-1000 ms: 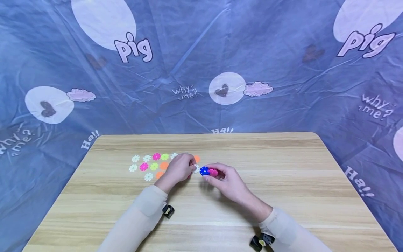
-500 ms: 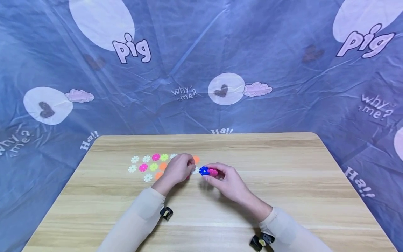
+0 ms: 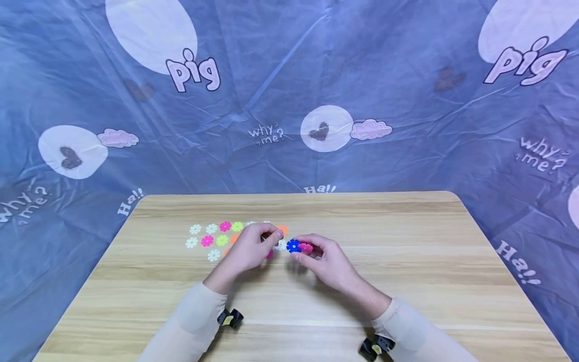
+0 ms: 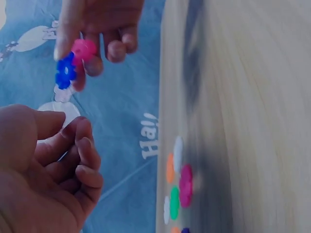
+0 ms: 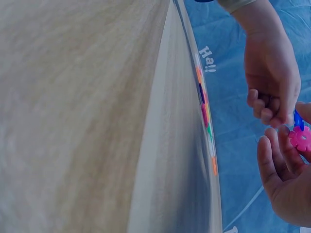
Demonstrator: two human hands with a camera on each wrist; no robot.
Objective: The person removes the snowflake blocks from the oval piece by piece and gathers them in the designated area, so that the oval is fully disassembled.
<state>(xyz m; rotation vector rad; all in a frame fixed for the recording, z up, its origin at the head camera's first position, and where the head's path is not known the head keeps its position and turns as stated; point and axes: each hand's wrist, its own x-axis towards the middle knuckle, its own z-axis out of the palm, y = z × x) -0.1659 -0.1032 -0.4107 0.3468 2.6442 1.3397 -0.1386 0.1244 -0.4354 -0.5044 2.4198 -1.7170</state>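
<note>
My right hand (image 3: 332, 264) holds a blue snowflake disc (image 3: 293, 246) and a pink snowflake disc (image 3: 305, 248) above the table, between thumb and fingers. The two discs overlap edge to edge and look joined. My left hand (image 3: 246, 250) is just left of them. In the left wrist view its fingers (image 4: 87, 150) are curled, thumb tip close to the forefinger, and nothing shows in its grip. A white snowflake disc (image 3: 282, 245) shows below its fingertips, and a magenta one (image 3: 269, 254) lies partly covered by the hand.
Several flat snowflake discs lie in rows on the left of the wooden table (image 3: 407, 281), among them a white one (image 3: 195, 229), a pink one (image 3: 207, 241) and a yellow-green one (image 3: 237, 227). Some are hidden behind my left hand. A blue printed cloth (image 3: 271, 166) hangs behind.
My left forearm has drawn slightly back and left, and the left hand has turned, uncovering more of the magenta disc. My right hand keeps its hold on the blue and pink discs, almost still.
</note>
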